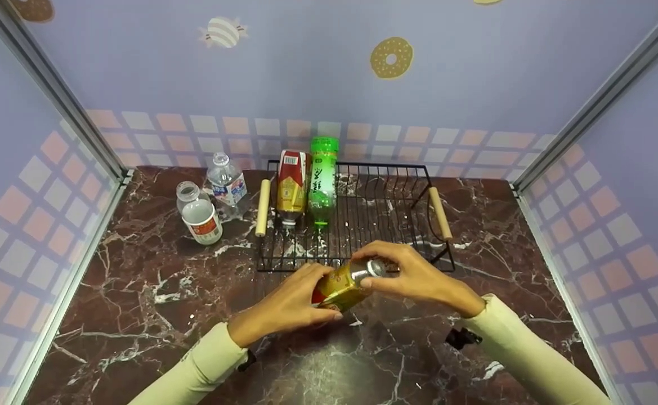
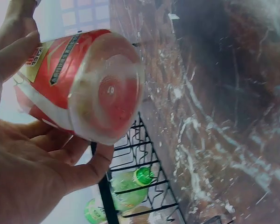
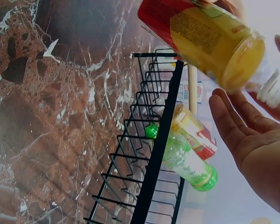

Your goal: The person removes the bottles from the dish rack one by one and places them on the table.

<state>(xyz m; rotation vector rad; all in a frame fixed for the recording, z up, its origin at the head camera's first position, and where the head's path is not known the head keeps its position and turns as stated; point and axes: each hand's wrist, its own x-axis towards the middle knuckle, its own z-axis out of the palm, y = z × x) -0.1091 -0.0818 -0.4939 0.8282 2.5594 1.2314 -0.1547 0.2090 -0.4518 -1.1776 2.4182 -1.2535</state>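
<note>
My left hand (image 1: 292, 298) grips a clear plastic bottle (image 1: 347, 291) with a red and gold label, thumb on the near side. The bottle tilts above the marble-patterned table, its mouth toward the upper right in the head view. Its round base faces the left wrist camera. Around the neck end lies my right hand (image 1: 413, 275), fingers loosely curved. In the right wrist view, a pale threaded neck (image 3: 269, 91) shows between its fingers (image 3: 233, 109) and thumb, the thumb apart from it.
Behind the hands stands a black wire rack (image 1: 385, 219) with wooden handles. A red and gold bottle (image 1: 292, 185) and a green bottle (image 1: 323, 185) sit neck-down at its left end. Left of it, two uncapped clear bottles stand upright: a red-labelled one (image 1: 199, 216) and a blue-labelled one (image 1: 227, 185).
</note>
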